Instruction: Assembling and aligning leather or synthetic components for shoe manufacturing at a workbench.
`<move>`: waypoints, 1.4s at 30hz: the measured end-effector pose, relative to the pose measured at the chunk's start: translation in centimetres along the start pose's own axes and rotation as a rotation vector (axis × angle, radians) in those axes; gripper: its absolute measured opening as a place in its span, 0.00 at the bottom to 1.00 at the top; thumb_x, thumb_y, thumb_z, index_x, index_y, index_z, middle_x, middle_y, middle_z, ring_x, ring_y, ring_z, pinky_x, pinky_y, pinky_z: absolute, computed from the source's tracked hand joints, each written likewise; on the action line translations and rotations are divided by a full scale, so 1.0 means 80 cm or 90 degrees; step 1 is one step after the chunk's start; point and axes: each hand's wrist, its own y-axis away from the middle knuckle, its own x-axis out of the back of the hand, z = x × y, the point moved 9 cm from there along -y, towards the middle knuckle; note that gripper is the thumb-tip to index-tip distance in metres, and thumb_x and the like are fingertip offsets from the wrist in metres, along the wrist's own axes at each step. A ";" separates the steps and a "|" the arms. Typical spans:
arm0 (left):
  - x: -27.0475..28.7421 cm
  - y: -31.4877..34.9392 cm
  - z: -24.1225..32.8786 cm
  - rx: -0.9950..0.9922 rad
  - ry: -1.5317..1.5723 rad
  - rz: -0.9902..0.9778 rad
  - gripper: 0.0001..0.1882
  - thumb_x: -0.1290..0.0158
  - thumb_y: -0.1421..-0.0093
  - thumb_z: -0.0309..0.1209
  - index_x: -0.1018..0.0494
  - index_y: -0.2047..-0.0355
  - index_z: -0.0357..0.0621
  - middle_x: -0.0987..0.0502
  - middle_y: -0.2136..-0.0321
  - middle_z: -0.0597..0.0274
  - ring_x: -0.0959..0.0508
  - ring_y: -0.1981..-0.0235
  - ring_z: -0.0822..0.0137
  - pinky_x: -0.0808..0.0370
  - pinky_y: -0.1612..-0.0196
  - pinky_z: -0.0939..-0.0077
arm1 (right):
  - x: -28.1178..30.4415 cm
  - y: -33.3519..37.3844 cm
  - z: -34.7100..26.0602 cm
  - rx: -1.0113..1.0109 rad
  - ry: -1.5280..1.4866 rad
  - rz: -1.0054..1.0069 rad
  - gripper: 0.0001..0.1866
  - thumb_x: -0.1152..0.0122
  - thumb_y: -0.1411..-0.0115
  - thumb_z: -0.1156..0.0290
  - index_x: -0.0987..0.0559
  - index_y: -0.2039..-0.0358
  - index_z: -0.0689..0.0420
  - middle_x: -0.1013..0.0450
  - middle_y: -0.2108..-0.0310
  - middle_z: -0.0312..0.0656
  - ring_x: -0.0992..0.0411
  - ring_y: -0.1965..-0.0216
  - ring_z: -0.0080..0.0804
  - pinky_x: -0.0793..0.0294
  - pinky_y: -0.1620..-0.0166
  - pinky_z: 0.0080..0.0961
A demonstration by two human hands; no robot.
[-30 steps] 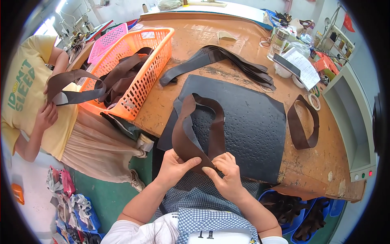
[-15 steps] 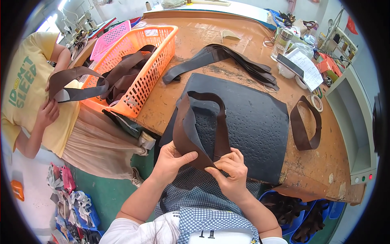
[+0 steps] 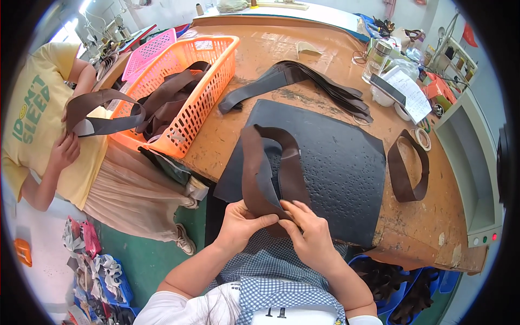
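Between my hands is a brown fabric band (image 3: 257,179) joined in a loop, its inner side dark grey. My left hand (image 3: 241,225) grips the near edge of the band, thumb on top. Close beside it, my right hand (image 3: 306,227) pinches the same edge, the two thumbs almost meeting. The far part of the loop stands over a black pitted mat (image 3: 341,168) on the table. To the right of the mat lies another brown looped band (image 3: 403,170). A stack of flat dark strips (image 3: 303,73) lies behind the mat.
An orange basket (image 3: 208,81) of brown bands stands at the table's left. Beside it a co-worker in a yellow shirt (image 3: 40,97) holds another looped band (image 3: 103,100). A glass jar (image 3: 376,59), phone (image 3: 387,89) and tape roll (image 3: 422,139) are at right. Blue baskets (image 3: 398,298) sit below.
My hands have come closer together along the band's near edge. The loop has narrowed and shifted slightly to the right.
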 end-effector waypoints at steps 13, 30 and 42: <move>0.021 -0.021 0.024 0.024 -0.016 0.024 0.14 0.37 0.44 0.24 0.23 0.56 0.37 0.19 0.66 0.62 0.20 0.65 0.73 0.22 0.59 0.77 | -0.004 0.005 -0.003 0.035 -0.059 -0.013 0.12 0.42 0.41 0.80 0.21 0.57 0.70 0.21 0.69 0.54 0.20 0.67 0.45 0.33 0.39 0.42; -0.015 -0.002 0.018 0.011 -0.047 0.031 0.10 0.38 0.45 0.21 0.22 0.61 0.35 0.19 0.66 0.62 0.21 0.65 0.75 0.23 0.58 0.79 | -0.003 -0.004 0.012 -0.166 -0.178 -0.135 0.21 0.41 0.37 0.77 0.29 0.44 0.70 0.19 0.70 0.47 0.23 0.69 0.20 0.24 0.66 0.19; 0.016 -0.026 0.021 0.051 -0.004 0.023 0.05 0.40 0.41 0.24 0.24 0.65 0.37 0.19 0.66 0.59 0.19 0.66 0.70 0.20 0.59 0.75 | -0.006 0.006 0.006 -0.116 -0.172 -0.116 0.23 0.42 0.38 0.79 0.29 0.42 0.65 0.22 0.76 0.42 0.29 0.77 0.15 0.31 0.72 0.16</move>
